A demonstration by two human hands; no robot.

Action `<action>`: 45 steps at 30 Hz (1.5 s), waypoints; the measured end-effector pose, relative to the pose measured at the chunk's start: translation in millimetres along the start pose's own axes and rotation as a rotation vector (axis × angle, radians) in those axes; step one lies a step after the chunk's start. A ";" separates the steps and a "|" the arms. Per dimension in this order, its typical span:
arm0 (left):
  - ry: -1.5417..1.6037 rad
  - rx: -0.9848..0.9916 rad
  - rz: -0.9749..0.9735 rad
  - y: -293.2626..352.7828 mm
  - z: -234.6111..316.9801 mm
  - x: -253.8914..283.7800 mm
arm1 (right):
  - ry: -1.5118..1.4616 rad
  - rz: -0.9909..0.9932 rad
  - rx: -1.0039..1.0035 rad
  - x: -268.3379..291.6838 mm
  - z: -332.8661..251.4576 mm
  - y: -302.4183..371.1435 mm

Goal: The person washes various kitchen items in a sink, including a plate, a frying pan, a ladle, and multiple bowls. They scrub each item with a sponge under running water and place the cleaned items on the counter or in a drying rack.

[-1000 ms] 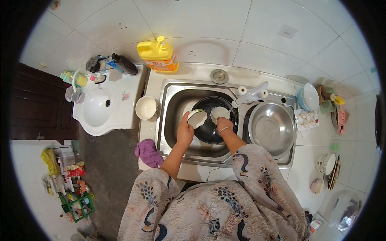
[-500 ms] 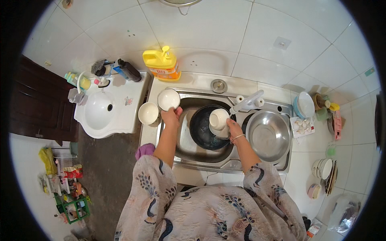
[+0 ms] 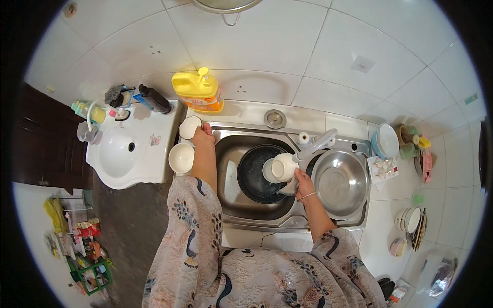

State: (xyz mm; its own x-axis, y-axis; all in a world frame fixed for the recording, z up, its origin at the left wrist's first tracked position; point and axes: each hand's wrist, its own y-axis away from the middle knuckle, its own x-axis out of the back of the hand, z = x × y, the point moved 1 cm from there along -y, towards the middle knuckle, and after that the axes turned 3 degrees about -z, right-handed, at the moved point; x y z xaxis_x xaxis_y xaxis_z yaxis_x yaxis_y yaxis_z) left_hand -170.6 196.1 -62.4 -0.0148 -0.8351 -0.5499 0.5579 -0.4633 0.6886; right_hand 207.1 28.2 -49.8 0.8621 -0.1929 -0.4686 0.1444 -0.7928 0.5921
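At the counter's left end, my left hand [image 3: 206,132] is closed on the edge of a white bowl [image 3: 190,127], which is tipped toward the wall. A second white bowl [image 3: 181,157] stands just nearer, facing up. My right hand [image 3: 304,183] grips a white bowl [image 3: 285,167] turned on its side under the faucet [image 3: 316,145]. Beside that bowl shows another pale round rim [image 3: 268,170]; I cannot tell whether it is a separate bowl. A greyish piece, perhaps a cloth, hangs below my right fingers. Underneath sits a black pan [image 3: 251,189] in the left sink basin [image 3: 226,197].
A steel bowl [image 3: 341,179] fills the right basin. The yellow detergent jug [image 3: 197,92] stands by the wall, near a drain strainer [image 3: 275,119]. To the right are a blue-and-white bowl [image 3: 386,141], a tray of white pieces [image 3: 382,169] and stacked dishes [image 3: 409,219]. A washbasin [image 3: 120,149] adjoins on the left.
My left hand has carried its bowl leftward and away, tipping it. My right hand has come slightly nearer, and its bowl has turned in the grip. The view has shifted a little.
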 end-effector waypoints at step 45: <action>-0.887 0.279 -0.813 227.9 -119.8 92.9 | 1.486 -0.409 0.973 -67.0 -34.1 38.5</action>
State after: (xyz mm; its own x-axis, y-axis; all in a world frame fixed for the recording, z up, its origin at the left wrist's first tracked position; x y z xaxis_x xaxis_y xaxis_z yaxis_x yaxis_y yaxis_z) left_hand 54.6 48.4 -13.1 -0.8925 -0.1367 -0.4299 -0.0712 -0.8984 0.4334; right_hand 171.5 30.3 26.7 0.5953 0.2641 0.7589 0.6001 -0.7742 -0.2013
